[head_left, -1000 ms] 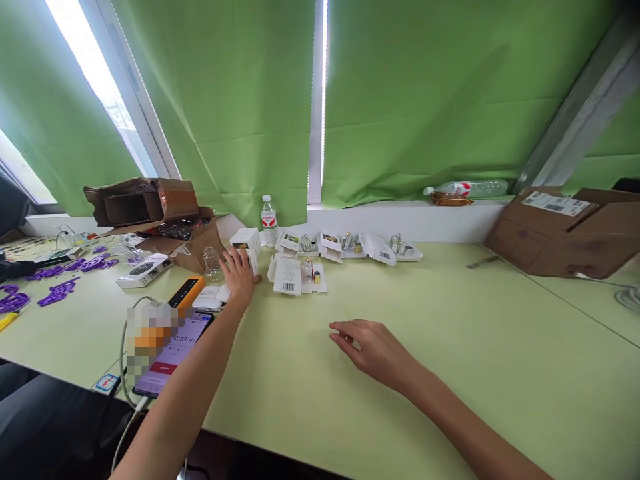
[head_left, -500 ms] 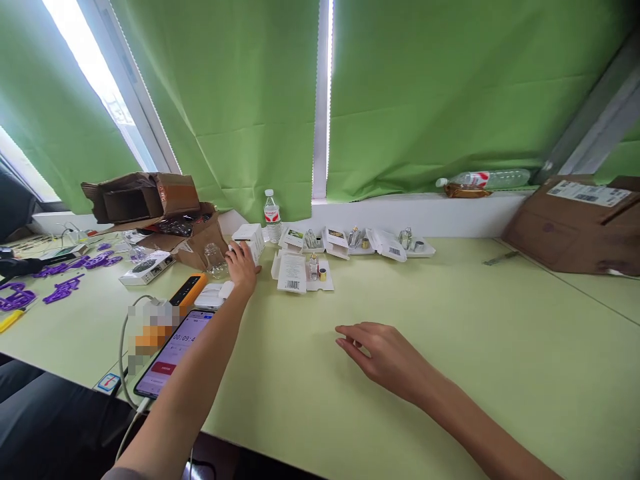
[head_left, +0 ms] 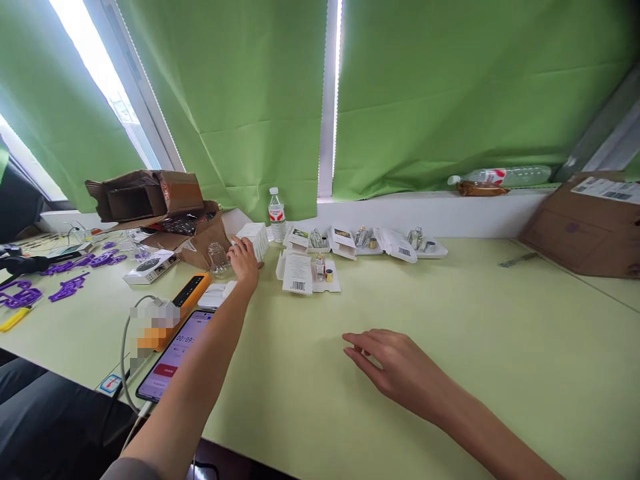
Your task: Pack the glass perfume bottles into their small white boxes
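Note:
My left hand [head_left: 244, 261] reaches far across the green table [head_left: 450, 320] and grips a small white box [head_left: 255, 239] at the table's far side. A clear glass bottle [head_left: 217, 257] stands just left of that hand. To the right of the box lie several opened white packages [head_left: 299, 272] with small bottles and gold caps, one close by and more in a row [head_left: 380, 241] by the sill. My right hand [head_left: 395, 369] hovers low over bare table in the middle, palm down, fingers loosely spread, holding nothing.
A phone [head_left: 175, 353] showing a timer and an orange device [head_left: 175, 310] lie at the near left with a white cable. Open cardboard boxes [head_left: 150, 200] sit at far left, another [head_left: 585, 227] at far right. A water bottle [head_left: 276, 220] stands by the curtain. Purple parts [head_left: 65, 287] lie at left.
The view has shifted slightly, so everything sits a little further right. My left hand has closed around the white box. My right hand has barely moved.

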### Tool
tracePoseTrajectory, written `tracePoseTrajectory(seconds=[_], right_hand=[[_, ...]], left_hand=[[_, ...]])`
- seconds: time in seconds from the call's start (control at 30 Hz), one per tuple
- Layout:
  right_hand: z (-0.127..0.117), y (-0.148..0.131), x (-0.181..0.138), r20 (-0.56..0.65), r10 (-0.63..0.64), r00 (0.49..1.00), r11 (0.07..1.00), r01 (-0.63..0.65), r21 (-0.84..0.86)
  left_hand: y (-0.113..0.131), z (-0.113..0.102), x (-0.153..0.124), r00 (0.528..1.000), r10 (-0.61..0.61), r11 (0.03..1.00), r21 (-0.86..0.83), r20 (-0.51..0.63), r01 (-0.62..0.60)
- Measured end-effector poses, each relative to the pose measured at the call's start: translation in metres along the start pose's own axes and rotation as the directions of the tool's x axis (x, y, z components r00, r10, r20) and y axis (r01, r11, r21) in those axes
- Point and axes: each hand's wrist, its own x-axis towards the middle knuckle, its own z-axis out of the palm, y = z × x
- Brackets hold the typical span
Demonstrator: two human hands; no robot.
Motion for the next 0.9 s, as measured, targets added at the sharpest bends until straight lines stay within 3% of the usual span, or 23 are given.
tracePoseTrajectory(seconds=[0.9], right_hand=[[-0.007,-0.011,0.000,-0.018,-0.014,1.000,0.999,0.014,-0.040]], left_hand=[[0.001,0.002,0.015,0.999,0.011,1.000,-0.010,0.031,-0.011]])
